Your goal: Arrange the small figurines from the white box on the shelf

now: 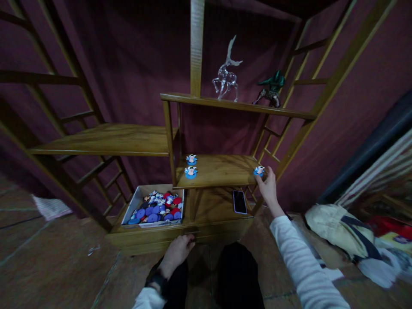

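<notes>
Maroon-walled shelf (219, 171): blue figure (259, 171) is pinched by right hand (268, 189) at the right edge, whence it could be knocked off; left hand (177, 253) is rested, loosely curled, on base (151, 240).

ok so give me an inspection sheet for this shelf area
surface: wooden middle shelf of a shelf unit
job's things: blue-based figurine at the shelf's right edge; two more figurines at its left end; open box full of figurines on the bottom board
clutter: phone flat on the bottom board; glass deer and green figure on the top shelf
grips: right hand pinches the blue-based figurine; left hand rests on the bottom board's front edge, holding nothing
cables: nothing seen
surroundings: dark red backdrop, tiled floor, beige bag to the right, pale cloth to the left
</notes>
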The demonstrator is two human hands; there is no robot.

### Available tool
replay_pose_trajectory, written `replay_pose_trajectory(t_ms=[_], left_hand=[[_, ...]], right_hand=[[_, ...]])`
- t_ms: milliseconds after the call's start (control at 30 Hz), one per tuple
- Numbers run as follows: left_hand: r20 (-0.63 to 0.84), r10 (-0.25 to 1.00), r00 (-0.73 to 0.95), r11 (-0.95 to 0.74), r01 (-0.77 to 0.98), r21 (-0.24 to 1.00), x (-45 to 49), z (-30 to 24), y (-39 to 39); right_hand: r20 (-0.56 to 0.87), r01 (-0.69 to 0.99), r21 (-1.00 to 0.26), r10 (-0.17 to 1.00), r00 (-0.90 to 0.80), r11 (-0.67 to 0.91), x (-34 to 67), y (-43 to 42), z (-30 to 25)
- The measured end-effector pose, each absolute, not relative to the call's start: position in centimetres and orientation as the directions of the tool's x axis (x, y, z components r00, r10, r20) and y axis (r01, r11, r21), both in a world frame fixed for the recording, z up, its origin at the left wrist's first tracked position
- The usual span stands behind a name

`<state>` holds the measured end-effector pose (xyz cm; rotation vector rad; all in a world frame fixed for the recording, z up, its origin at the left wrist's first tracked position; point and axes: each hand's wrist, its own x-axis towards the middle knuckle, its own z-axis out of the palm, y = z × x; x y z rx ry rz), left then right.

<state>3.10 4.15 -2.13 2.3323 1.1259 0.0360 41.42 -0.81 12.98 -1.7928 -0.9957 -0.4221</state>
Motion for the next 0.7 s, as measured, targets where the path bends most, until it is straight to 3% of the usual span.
replay_pose_trajectory(t_ms=[100,200,333,467,600,700], left_hand=[[-0.222,0.743,0.632,-0.501,0.745,0.441,3.2,-1.2,3.6],[-0.228,0.746,0.625,-0.502,0.754,0.425,3.1,-0.3,3.2],[-0.202,0.780,0.592,-0.458,0.760,0.460,2.9,0.6,3.0],[-0.169,0.840,0.515,-0.384,0.785,0.486,2.2,0.7,4.0],[-0.098,0.902,0.420,-0.328,0.815,0.477,1.1,0.9,6.7],[-0.060,0.934,0.352,-0.283,0.832,0.478,0.6,1.7,9.5]], right_hand=[[0.760,0.801,-0.599,0.300,0.576,-0.021,38.1,-3.0,12.0],[0.747,0.758,-0.645,0.290,0.598,0.097,33.7,-4.6,9.6],[0.647,0.657,-0.726,0.527,0.551,0.204,27.6,-5.2,4.3],[0.410,0.545,-0.815,0.861,0.302,0.197,23.2,-4.4,-0.4],[0.206,0.514,-0.848,0.974,0.094,0.130,21.2,-3.4,-2.2],[0.123,0.517,-0.853,0.991,0.051,0.079,20.9,-2.6,-2.3]])
